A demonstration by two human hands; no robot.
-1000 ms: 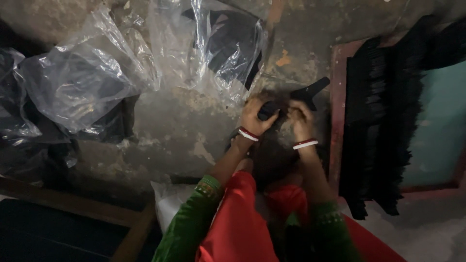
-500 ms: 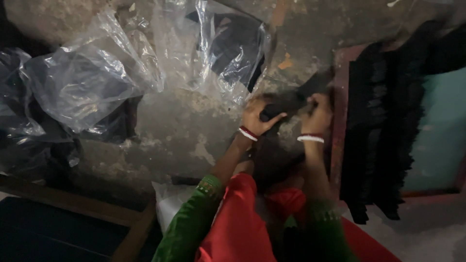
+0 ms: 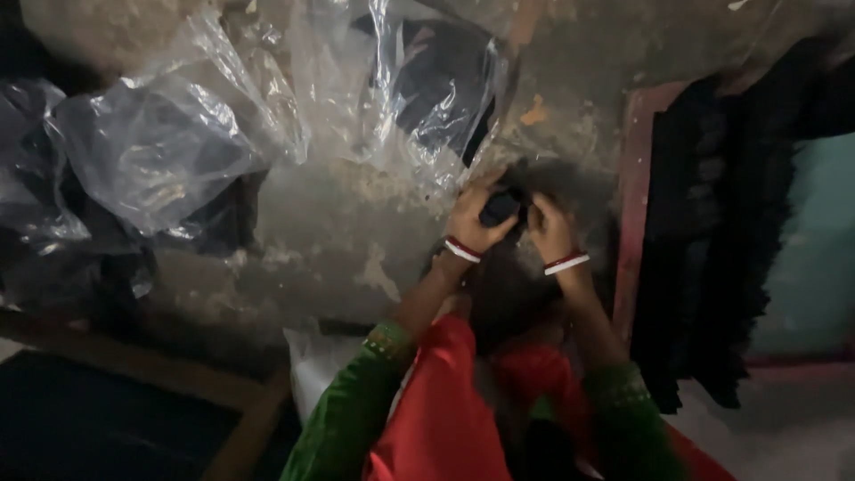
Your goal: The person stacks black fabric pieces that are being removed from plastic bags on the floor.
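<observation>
Where the worn, stained concrete floor (image 3: 338, 223) filled most of the head view, it carried everything else in the scene. Across its upper part lay a heap of clear plastic bags (image 3: 160, 151), crumpled and glossy, with dark cloth showing through them; one bag (image 3: 436, 80) with a dark piece inside reached down to just beside the hands. Down the right side hung a long black fringed fabric (image 3: 712, 232) against a reddish wooden frame (image 3: 628, 205), with a teal surface (image 3: 815, 240) beyond it. At the lower left a wooden-edged dark panel (image 3: 116, 419) ran off the picture, and a pale bag (image 3: 316, 370) sat just above its corner, partly hidden by the left sleeve.

The person's arms, in green sleeves with a red cloth (image 3: 445, 410) over the lap, came up from the bottom edge, each wrist wearing red and white bangles. A dark shadowed patch between the forearms hid the floor there.

The left hand (image 3: 472, 223) and the right hand (image 3: 550, 230) were close together, both closed on a small dark piece of cloth (image 3: 500, 207). That piece was pinched between them, held just off the floor near the lower edge of the nearest plastic bag, the left fingers curled around its left side and the right fingers meeting it from the right. Its exact shape was too dark to make out.
</observation>
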